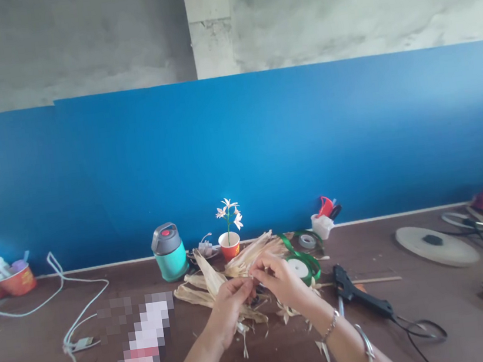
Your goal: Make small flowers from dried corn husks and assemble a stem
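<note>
Left hand (229, 308): fingers pinching a pale husk strip (252, 278), just in front of the red cup (229, 245).
Right hand (283, 282): fingers pinching the same strip from the other side, seemingly steadying the thin piece between both hands.
Husk pile (251, 255): lying between cup and hands, probably for easy reach.
Green ribbon (302, 266), glue gun (359, 294): sitting right of the cup on the table (419, 312).
Teal bottle (170, 253): standing left of the cup.
</note>
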A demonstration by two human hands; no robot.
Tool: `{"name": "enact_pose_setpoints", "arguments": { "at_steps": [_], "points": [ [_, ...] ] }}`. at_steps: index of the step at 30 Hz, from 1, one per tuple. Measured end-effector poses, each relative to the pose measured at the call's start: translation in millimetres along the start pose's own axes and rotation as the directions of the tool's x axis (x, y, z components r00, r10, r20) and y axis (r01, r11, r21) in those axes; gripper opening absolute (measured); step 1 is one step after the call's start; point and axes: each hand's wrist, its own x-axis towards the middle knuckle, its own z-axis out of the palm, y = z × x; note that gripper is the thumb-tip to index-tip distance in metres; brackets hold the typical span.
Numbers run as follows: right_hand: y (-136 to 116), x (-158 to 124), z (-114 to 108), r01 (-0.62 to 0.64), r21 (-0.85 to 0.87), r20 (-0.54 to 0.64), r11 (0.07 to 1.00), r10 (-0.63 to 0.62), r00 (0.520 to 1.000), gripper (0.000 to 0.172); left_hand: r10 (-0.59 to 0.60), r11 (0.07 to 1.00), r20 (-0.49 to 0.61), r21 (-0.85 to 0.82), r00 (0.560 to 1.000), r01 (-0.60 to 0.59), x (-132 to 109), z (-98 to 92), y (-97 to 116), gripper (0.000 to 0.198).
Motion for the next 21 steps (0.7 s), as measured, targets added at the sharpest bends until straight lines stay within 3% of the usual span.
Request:
{"name": "enact_pose_setpoints", "arguments": {
  "at_steps": [4, 12, 17, 21],
  "points": [
    [-1, 0, -1, -0.017, 0.035, 0.031, 0.999, 0.016, 0.999, 0.015, 0.013, 0.998, 0.007, 0.055, 1.000, -0.014, -1, 1.3, 4, 0.034],
    [11, 1, 2, -0.067, 0.308, 0.097, 0.949, 0.039, 0.994, 0.018, 0.011, 1.000, -0.004, -0.007, 1.000, -0.011, 0, -0.6, -4, 0.037],
    [6, 2, 3, -0.102, 0.295, 0.062, 0.950, 0.088, 0.994, 0.020, -0.010, 1.000, 0.007, -0.006, 1.000, 0.010, -1, 2.6, 0, 0.034],
    [5, 2, 3, -0.132, 0.231, 0.016, 0.964, 0.131, 0.991, 0.017, -0.059, 0.998, -0.063, -0.017, 0.996, 0.058, -2, 5.1, 3, 0.031]
  ]
}}
